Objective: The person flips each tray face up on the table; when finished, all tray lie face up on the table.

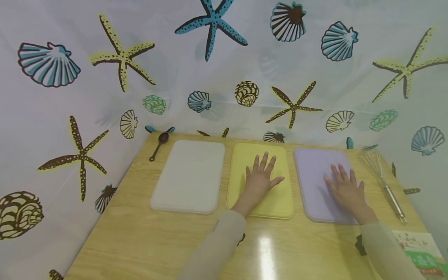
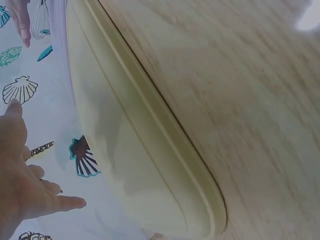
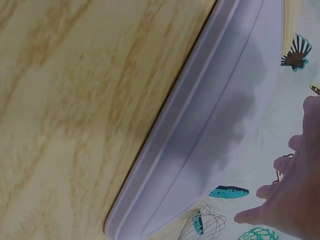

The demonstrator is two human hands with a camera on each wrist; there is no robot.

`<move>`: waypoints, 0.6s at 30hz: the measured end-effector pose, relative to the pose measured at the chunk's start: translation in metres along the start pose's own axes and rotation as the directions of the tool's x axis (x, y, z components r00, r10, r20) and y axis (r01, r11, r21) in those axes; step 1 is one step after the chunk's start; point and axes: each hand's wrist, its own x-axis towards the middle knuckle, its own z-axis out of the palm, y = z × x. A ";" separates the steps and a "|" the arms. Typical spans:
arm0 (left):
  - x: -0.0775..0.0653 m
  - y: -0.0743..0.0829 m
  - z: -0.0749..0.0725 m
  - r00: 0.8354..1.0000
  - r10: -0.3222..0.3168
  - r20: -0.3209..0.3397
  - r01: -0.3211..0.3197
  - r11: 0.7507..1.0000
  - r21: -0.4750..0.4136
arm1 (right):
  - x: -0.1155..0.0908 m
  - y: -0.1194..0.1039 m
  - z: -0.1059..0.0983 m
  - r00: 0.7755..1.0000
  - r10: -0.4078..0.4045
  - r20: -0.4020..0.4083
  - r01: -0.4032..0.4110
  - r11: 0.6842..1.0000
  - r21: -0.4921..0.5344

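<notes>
My left hand [image 1: 259,179], fingers spread, hovers over the yellow board [image 1: 280,202] in the head view. Over the purple board [image 1: 315,186] my right hand [image 1: 347,190] is held with its fingers apart. Neither hand holds anything. In the left wrist view a gap shows between the left hand [image 2: 25,175] and the yellow board [image 2: 110,130]. The right wrist view likewise shows the right hand [image 3: 295,185] raised off the purple board [image 3: 210,125], which carries a soft shadow. A white board [image 1: 189,177] lies left of the yellow one.
A dark brown measuring spoon [image 1: 159,146] lies at the table's back left corner. To the right of the purple board is a wire whisk [image 1: 385,186] with a metal handle. A green and white printed packet [image 1: 421,251] sits at the front right. Patterned cloth [image 1: 224,77] hangs behind the wooden table [image 1: 154,241].
</notes>
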 end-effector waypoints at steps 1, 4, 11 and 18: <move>0.001 0.003 0.002 1.000 0.007 0.004 -0.007 1.000 0.012 | 0.000 0.001 0.000 1.000 0.004 -0.001 -0.004 1.000 0.001; 0.003 0.012 0.009 1.000 0.029 0.009 -0.030 0.999 0.044 | -0.002 0.003 0.002 1.000 0.017 0.003 -0.017 1.000 0.010; 0.007 0.038 0.020 0.998 0.061 0.016 -0.061 0.998 0.004 | -0.003 0.011 0.007 0.999 0.039 0.012 -0.040 0.999 0.015; 0.009 0.060 0.035 0.997 0.051 0.062 -0.049 0.998 -0.041 | -0.002 0.013 0.009 0.998 0.056 0.020 -0.057 0.998 0.020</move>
